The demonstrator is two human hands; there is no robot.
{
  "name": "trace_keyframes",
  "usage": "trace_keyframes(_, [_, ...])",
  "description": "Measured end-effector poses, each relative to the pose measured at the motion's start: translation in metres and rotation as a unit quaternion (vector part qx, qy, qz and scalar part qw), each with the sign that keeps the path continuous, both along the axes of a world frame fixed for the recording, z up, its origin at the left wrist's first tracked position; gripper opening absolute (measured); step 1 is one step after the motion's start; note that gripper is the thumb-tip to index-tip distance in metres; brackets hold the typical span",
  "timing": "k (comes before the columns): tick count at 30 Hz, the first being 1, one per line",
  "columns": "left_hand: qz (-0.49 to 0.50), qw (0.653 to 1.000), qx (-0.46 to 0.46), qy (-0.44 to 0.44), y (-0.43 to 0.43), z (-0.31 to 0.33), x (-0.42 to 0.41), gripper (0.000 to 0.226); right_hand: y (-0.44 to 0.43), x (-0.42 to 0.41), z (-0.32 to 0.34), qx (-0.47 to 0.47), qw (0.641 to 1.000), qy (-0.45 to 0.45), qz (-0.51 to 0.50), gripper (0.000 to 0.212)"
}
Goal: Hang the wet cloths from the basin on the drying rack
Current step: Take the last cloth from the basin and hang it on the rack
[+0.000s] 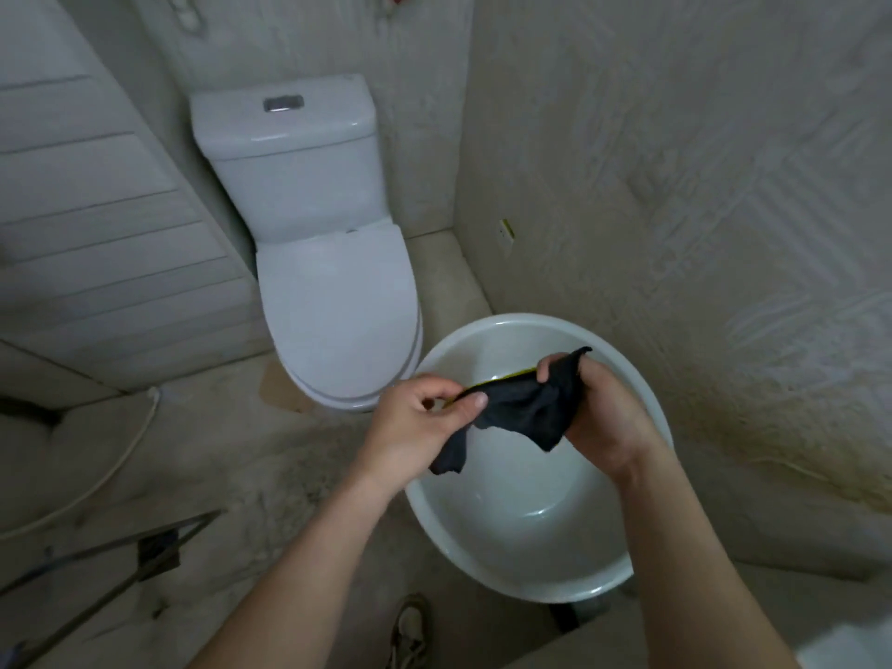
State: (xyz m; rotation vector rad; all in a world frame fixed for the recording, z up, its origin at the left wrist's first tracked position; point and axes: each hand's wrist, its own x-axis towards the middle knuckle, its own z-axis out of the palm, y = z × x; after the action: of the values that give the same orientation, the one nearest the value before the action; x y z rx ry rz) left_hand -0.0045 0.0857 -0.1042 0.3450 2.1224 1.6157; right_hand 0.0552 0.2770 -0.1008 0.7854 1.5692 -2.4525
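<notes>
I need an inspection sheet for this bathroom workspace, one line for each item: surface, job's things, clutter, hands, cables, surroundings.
Surface: pale floor, stained and worn.
Job's things: dark cloth held above the white basin; a yellow edge shows behind it; metal drying rack at lower left, a dark piece on it.
Clutter: cardboard piece beside the toilet base; shoe at the bottom edge.
Hands: left hand and right hand both pinch the cloth, which spans between them.
Cables: white cord along the floor at left.
Surroundings: white toilet, lid closed; textured walls; wall socket.
</notes>
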Motion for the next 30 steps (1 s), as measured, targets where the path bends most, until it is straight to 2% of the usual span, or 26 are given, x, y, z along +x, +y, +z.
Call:
trace_keyframes(2, [-0.004,0.998,0.049,-0.037,-0.015,0.026,0.002,0.027,-0.005,-0.001,0.021,0.059,0.998,0.024,0.023,0.029])
trace_keyframes(4, [0.014,0.995,0.091,-0.047,-0.038,0.048,0.002,0.042,-0.018,-0.003,0.049,0.162,0.984,0.038,0.058,0.026])
trace_keyframes(7, [0.082,0.988,0.124,-0.037,-0.076,0.079,0.003,0.051,-0.043,-0.006,0.092,0.346,0.927,0.060,0.132,0.029])
trace_keyframes(9, [0.115,0.987,0.110,0.003,-0.097,0.095,0.004,0.059,-0.057,-0.010,0.112,0.398,0.888,0.073,0.217,0.034])
trace_keyframes(11, [0.149,0.983,0.092,0.050,-0.125,0.112,0.007,0.064,-0.079,-0.017,0.130,0.470,0.828,0.055,0.301,0.037])
trace_keyframes(14, [0.185,0.976,0.080,0.084,-0.161,0.128,0.016,0.060,-0.117,-0.028,0.145,0.620,0.702,0.022,0.350,0.037])
trace_keyframes(15, [0.192,0.974,0.077,0.092,-0.174,0.133,0.020,0.058,-0.134,-0.031,0.149,0.640,0.682,0.023,0.353,0.037])
trace_keyframes(16, [0.198,0.973,0.075,0.095,-0.180,0.137,0.024,0.056,-0.145,-0.033,0.151,0.633,0.685,0.016,0.359,0.039])
trace_keyframes(17, [0.207,0.970,0.073,0.107,-0.193,0.142,0.031,0.054,-0.163,-0.034,0.157,0.602,0.708,0.014,0.369,0.040])
trace_keyframes(18, [0.203,0.970,0.073,0.114,-0.195,0.145,0.035,0.052,-0.170,-0.033,0.160,0.543,0.754,0.008,0.369,0.037])
trace_keyframes(19, [0.207,0.968,0.067,0.126,-0.210,0.150,0.044,0.048,-0.196,-0.030,0.168,0.459,0.808,0.017,0.368,0.030])
trace_keyframes(20, [0.208,0.968,0.056,0.129,-0.216,0.154,0.051,0.040,-0.214,-0.026,0.173,0.358,0.858,0.008,0.370,0.033])
trace_keyframes(22, [0.200,0.971,0.026,0.131,-0.226,0.156,0.066,0.022,-0.254,-0.018,0.175,0.194,0.903,-0.005,0.384,0.054])
trace_keyframes(23, [0.189,0.973,0.012,0.130,-0.235,0.154,0.073,0.018,-0.277,-0.015,0.172,0.148,0.910,0.000,0.388,0.052])
trace_keyframes(25, [0.159,0.982,0.003,0.101,-0.256,0.151,0.087,0.018,-0.319,-0.008,0.163,0.093,0.927,0.012,0.365,0.029])
trace_keyframes(27, [0.121,0.992,0.000,0.042,-0.280,0.152,0.104,0.029,-0.352,-0.004,0.159,0.085,0.936,0.030,0.339,0.012])
trace_keyframes(28, [0.121,0.992,0.003,0.024,-0.289,0.155,0.110,0.034,-0.360,-0.004,0.158,0.092,0.937,0.045,0.334,0.012])
trace_keyframes(30, [0.223,0.972,0.046,0.053,-0.321,0.168,0.129,0.033,-0.384,0.000,0.162,0.110,0.915,0.098,0.375,0.017])
